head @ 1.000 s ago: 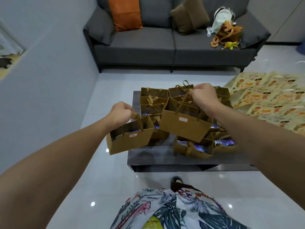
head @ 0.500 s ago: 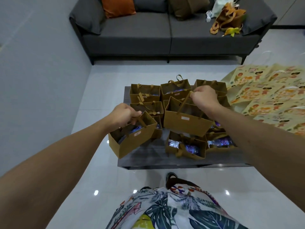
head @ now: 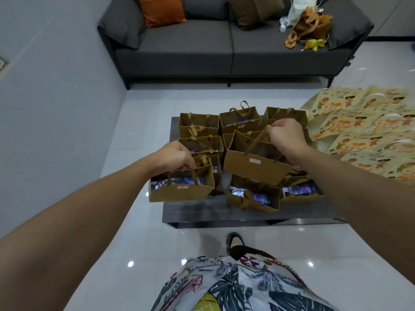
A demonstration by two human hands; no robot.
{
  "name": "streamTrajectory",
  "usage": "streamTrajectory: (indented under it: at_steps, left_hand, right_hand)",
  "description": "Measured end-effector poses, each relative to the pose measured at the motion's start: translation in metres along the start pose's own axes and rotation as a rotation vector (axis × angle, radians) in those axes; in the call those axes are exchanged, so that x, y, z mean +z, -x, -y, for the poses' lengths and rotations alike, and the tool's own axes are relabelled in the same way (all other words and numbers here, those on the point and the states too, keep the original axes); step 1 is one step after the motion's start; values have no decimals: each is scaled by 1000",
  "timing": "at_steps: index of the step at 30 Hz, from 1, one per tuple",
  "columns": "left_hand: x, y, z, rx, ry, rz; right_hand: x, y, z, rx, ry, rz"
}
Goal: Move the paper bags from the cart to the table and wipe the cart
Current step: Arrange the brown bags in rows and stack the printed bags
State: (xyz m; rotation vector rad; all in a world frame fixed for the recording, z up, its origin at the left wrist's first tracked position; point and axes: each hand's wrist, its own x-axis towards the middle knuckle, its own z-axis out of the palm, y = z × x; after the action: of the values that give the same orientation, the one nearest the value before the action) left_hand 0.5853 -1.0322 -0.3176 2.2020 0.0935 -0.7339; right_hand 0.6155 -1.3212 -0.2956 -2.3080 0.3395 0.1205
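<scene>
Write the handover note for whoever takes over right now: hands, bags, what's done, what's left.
Left hand grips the handles of a brown paper bag, held at the near left edge of the low dark table.
Right hand grips the handle of a second brown paper bag, held tilted above the bags already standing there.
Done: a cluster of brown paper bags stands on the table, some showing packets inside.
Left: set both held bags down. The cart is not in view, so remaining bags and wiping cannot be judged.
</scene>
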Motion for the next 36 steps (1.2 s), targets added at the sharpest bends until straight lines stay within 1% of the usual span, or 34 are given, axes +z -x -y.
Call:
streamTrajectory:
  at_steps: [4,8,11,16,21,24,26,28,30,33,34,36]
  left_hand:
    - [16,-4,11,21,10,-22]
    - [36,-17,21,58,-18,-56]
    - [53,-32,31,55,-92,-33]
    - [77,-52,48,77,-175,36]
    - [85,-61,58,63,-225,-8]
    - [86,-64,43,73,-229,-32]
    - [92,-63,22,138,-252,-40]
    - [104,-61,-4,228,-214,-16]
    - [121,-52,-32,343,-193,60]
    - [148,-35,-70,501,-367,205]
    - [156,-32,-80,516,-387,253]
    - [168,-25,-97,448,-247,312]
  right_hand:
    - [-3,21,-2,0,12,-40]
    - [-3,38,-11,39,33,-69]
    - [-4,52,-22,94,1,-64]
    - [-6,76,-38,125,-4,-56]
    - [-3,89,-52,148,-9,-34]
    - [-2,92,-60,159,1,-22]
    - [-1,95,-65,160,11,-24]
    - [0,98,-71,180,10,-24]
    - [0,102,-73,181,2,-18]
    - [-6,104,-73,143,-38,30]
    - [-10,104,-73,125,-40,64]
    - [-20,102,-74,65,6,122]
